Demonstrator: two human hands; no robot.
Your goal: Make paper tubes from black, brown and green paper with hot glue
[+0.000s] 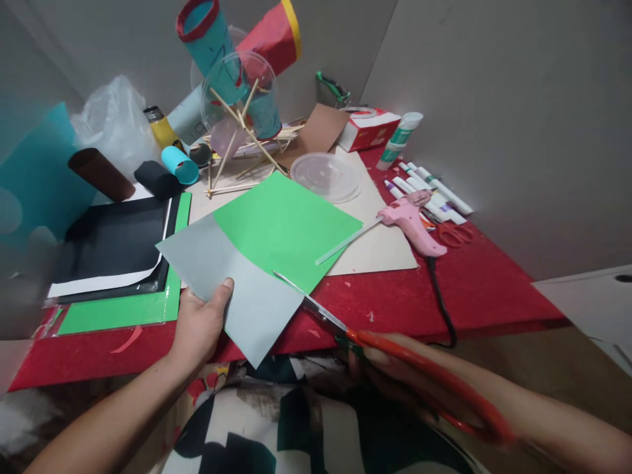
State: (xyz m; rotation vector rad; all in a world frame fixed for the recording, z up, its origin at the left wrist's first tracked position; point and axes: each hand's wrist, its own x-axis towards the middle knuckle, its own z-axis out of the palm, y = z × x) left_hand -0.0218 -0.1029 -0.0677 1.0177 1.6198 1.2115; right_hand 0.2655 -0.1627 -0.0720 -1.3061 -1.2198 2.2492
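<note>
Red-handled scissors (390, 344) are closest, and the right hand (380, 376) grips them. One shiny blade lies along the edge of the grey paper (241, 280). The left hand (200, 322) pinches that paper, thumb on top. It covers part of a bright green sheet (289, 227) and pokes out past the edge of the red table (484, 283). Near the green sheet's right corner lies a pink glue gun (409, 220).

Right grip (382, 374) partly hidden, scissor handles (422, 363) blurred, turquoise sheet (42, 174) cropped left
</note>
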